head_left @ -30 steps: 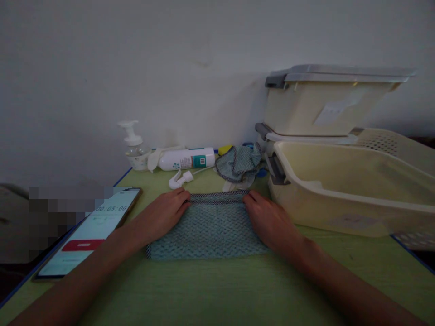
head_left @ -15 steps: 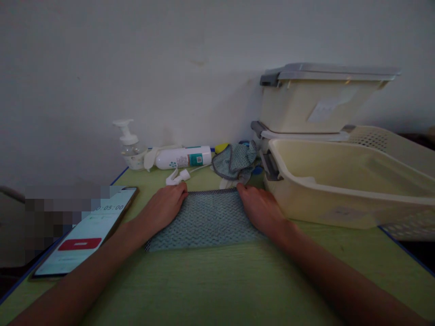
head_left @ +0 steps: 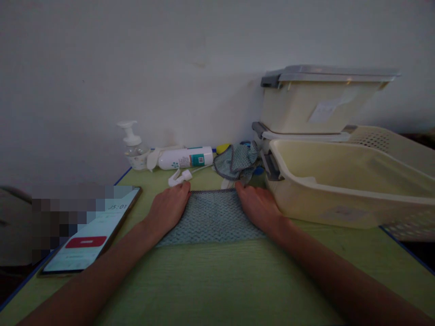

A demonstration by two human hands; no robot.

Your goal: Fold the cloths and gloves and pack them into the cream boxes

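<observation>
A blue-grey textured cleaning cloth [head_left: 214,219] with a dark checked edge lies spread on the green table [head_left: 217,285]. My left hand [head_left: 170,206] pinches its far left corner, the fingers closed. At the far right corner, my right hand [head_left: 256,203] grips the same edge, its fingers curled and partly hidden. Just beyond my left hand lies a white spray nozzle [head_left: 180,177]. Another crumpled cloth [head_left: 234,161] of the same kind sits past my right hand.
On the left lies a phone [head_left: 91,235] showing a timer. A pump bottle [head_left: 133,147] and a white bottle [head_left: 185,158] lying on its side are at the back. An open cream bin [head_left: 322,208] stands on the right, with a lidded box [head_left: 302,106] stacked behind it.
My left hand has shifted slightly to the right, and the cloth's near left corner is now hidden behind my forearm. The right hand has barely moved and still grips the cloth.
</observation>
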